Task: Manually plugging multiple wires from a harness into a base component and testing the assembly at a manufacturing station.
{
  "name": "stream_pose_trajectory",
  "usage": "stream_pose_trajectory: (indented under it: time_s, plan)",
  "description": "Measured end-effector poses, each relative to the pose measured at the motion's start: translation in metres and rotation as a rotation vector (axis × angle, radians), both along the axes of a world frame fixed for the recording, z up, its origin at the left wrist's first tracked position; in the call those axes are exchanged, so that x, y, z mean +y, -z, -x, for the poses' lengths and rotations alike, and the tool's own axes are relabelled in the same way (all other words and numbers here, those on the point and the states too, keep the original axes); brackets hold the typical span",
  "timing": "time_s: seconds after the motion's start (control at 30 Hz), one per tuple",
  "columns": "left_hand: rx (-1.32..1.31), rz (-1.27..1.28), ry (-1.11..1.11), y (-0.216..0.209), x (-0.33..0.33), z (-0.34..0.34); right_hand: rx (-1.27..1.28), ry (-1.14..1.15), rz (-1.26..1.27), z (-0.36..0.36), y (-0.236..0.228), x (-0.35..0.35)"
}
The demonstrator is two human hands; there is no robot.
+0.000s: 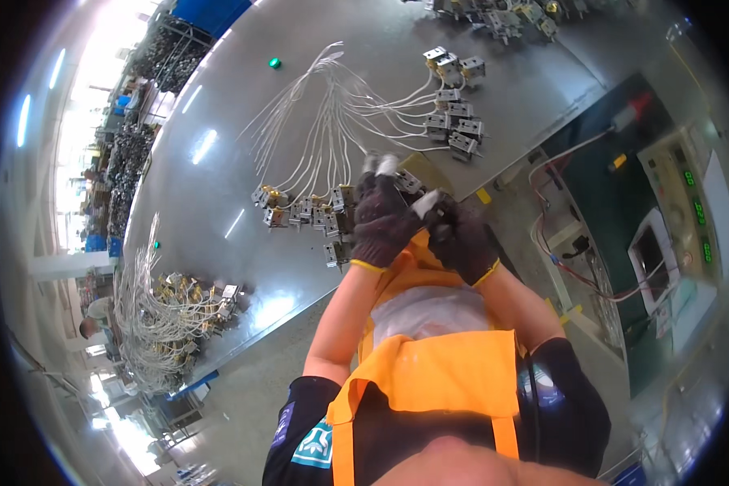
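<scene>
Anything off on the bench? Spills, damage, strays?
No spill or damage stands out. Mildly odd: a small green thing sits by itself left of the white wires' far ends, unlike the clustered metal units. Too small to identify.

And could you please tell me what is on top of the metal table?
White wires ending in small metal parts lie there, with a small green object nearby; what the gloved left hand covers cannot be seen.

On the surface [227,93], cables [330,105] run from the far middle to a nearer left cluster [306,211] and a right cluster [460,121]. A cable pile [158,336] lies near left, a parts heap [506,20] far right.
</scene>
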State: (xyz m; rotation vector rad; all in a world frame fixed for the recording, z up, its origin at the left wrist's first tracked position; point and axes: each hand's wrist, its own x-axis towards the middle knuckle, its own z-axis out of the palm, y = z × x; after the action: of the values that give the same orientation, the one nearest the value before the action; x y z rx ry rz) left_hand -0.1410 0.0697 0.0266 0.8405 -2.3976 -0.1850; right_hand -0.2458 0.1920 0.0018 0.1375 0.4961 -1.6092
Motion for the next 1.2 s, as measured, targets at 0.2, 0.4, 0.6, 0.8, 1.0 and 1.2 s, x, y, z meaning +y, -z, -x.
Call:
stream_pose_trajectory:
  time_s: [0.2, 0.4, 0.6, 0.8, 1.0, 1.2]
  plan:
    - [-0.103, -0.569, 0.27, -0.019, -0.023, -0.037, 0.512, 0.059, -0.049, 0.007, -0.016, -0.003]
    - [0.117, -0.624, 0.088, -0.002, -0.014, -0.018, 0.346, 0.297, 0.023, 0.045, 0.0, -0.028]
    - [0.047, -0.309, -0.023, -0.003, -0.001, 0.001, 0.699, 0.254, -0.118, 0.033, 0.008, -0.001]
    - [-0.014, -0.588, 0.216, -0.017, -0.02, -0.001, 0.876, -0.046, -0.135, 0.007, -0.005, 0.015]
    - [0.032, -0.35, 0.111, -0.007, -0.011, 0.005, 1.984, 0.517, 0.098, 0.011, 0.003, -0.004]
    - [-0.001, -0.534, -0.069, -0.017, -0.006, 0.016, 2.312, 0.461, 0.285, 0.03, 0.007, -0.008]
